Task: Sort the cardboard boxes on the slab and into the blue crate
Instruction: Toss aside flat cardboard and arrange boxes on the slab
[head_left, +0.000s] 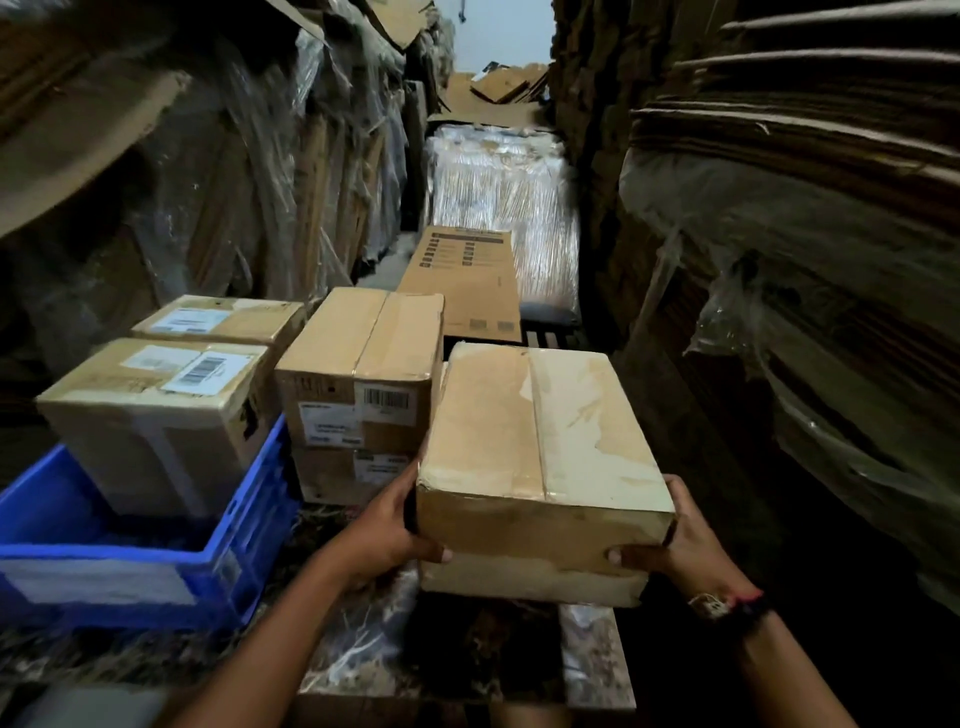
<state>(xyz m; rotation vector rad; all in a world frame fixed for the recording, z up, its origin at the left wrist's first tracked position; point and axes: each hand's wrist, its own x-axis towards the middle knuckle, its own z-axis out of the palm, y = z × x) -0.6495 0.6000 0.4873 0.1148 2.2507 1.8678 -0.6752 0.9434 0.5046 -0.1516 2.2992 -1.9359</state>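
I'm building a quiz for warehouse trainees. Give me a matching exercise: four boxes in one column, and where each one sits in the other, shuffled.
1. nearest box
2. box with barcode on top
3. box with barcode on its front
4. long printed box

A. stands in the blue crate
B. lies flat, farthest back
C. gripped by left hand and right hand
D. stacked on a lower box beside the crate

Pairs: 1-C, 2-A, 3-D, 4-B

A tall bundle wrapped in shiny clear plastic film (501, 208) stands down the aisle. Loose flat brown cardboard sheets (498, 91) lie on top of it. Left of it lean film-covered stacks of flattened brown cardboard (291, 182); right of it rise layered stacks of corrugated brown sheets (805, 130).
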